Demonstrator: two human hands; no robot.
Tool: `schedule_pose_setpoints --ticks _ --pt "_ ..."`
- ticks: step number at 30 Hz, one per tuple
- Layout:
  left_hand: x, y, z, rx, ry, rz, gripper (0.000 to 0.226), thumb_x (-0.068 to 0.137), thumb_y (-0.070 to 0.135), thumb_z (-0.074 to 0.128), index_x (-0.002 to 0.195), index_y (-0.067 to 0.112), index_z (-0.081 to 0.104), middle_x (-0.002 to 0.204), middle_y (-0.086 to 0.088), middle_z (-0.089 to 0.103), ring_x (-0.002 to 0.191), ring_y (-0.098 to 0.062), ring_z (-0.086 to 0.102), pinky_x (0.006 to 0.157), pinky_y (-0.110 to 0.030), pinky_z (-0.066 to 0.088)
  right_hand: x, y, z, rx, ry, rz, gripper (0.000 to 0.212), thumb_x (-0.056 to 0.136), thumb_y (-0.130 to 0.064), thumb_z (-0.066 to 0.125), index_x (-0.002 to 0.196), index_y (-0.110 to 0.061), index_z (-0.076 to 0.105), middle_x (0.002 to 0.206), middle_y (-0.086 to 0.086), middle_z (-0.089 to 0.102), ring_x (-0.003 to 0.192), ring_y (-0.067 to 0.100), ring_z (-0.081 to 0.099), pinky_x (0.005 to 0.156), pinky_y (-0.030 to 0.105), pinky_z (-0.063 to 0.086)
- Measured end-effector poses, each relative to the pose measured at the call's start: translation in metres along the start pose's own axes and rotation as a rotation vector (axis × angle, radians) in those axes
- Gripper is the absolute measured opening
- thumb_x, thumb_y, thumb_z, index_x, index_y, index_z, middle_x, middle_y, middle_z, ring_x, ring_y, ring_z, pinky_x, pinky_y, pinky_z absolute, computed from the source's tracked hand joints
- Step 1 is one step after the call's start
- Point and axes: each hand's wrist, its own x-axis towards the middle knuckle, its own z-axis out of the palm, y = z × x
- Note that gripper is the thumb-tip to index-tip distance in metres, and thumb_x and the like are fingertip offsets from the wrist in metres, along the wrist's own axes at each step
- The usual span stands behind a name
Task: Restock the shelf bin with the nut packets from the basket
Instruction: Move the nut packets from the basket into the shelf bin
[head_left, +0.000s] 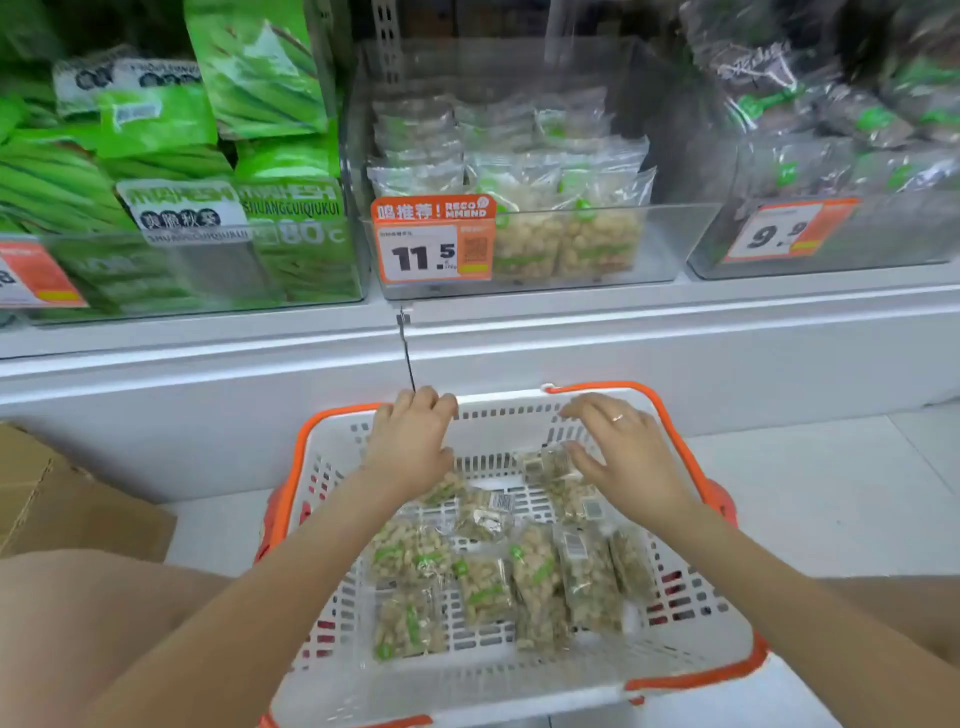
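Reaching into the basket for the first packets to restock.

The left hand (413, 441) hovers with fingers curled loosely over the far rim of the basket (519, 680), holding nothing; the right hand (623, 452), fingers spread, hangs just over a nut packet (550, 462). More packets lie below. Next, I judge: pinch one and lift it to the shelf bin (675, 244) above.

The basket (332, 457) is matt white perforated plastic with an orange plastic rim. The packets (535, 577) are clear, crinkly, glossy film. The bin (670, 244) is transparent smooth plastic. The box (67, 504) is matt brown cardboard.
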Motion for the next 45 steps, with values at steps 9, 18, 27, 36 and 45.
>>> schedule_pose_setpoints --ticks 9,18,27,36,45 --pt "-0.035 -0.028 0.155 -0.107 -0.514 -0.254 0.05 0.083 0.034 0.063 0.128 0.019 0.046 0.129 -0.008 0.051 0.116 -0.027 0.05 0.095 -0.039 0.044 -0.083 0.029 0.12 0.048 -0.845 0.432 0.066 0.089 -0.041 0.062 0.145 -0.027 0.029 0.15 0.002 0.035 0.134 0.028 0.036 0.102 0.047 0.04" --pt "-0.047 -0.037 0.211 -0.022 -0.636 -0.161 0.046 0.085 0.016 0.064 0.126 0.008 0.046 0.152 -0.015 0.016 0.118 -0.031 0.047 0.093 -0.037 0.046 -0.032 0.028 0.171 0.118 -1.007 0.503 0.075 0.08 -0.035 0.074 0.139 -0.021 0.03 0.117 0.003 0.058 0.11 0.026 0.055 0.09 0.041 0.046" --pt "-0.064 -0.043 0.22 -0.154 -0.607 -0.078 0.04 0.096 0.012 0.045 0.135 0.018 0.04 0.135 -0.008 0.042 0.108 -0.028 0.055 0.087 -0.036 0.048 -0.03 0.006 0.176 0.274 -1.004 0.535 0.08 0.07 -0.01 0.083 0.133 -0.014 0.033 0.1 0.008 0.06 0.09 0.023 0.061 0.079 0.039 0.056" --pt "-0.034 -0.032 0.137 -0.68 -0.4 -0.454 0.051 0.073 0.021 0.081 0.106 0.012 0.044 0.09 -0.001 0.055 0.073 -0.014 0.051 0.051 -0.021 0.035 -0.039 0.004 0.115 0.866 -0.703 0.786 0.027 0.077 -0.018 0.078 0.096 -0.014 0.06 0.098 0.002 0.066 0.087 0.014 0.064 0.076 0.025 0.052" --pt "-0.008 -0.007 -0.013 -1.05 -0.229 -0.446 0.024 0.072 0.004 0.079 0.084 0.006 0.058 0.073 -0.006 0.056 0.064 -0.014 0.054 0.054 -0.023 0.043 0.013 -0.005 0.007 1.218 -0.492 0.767 0.045 0.084 -0.033 0.071 0.122 -0.013 0.058 0.121 0.005 0.065 0.109 0.023 0.064 0.085 0.044 0.056"
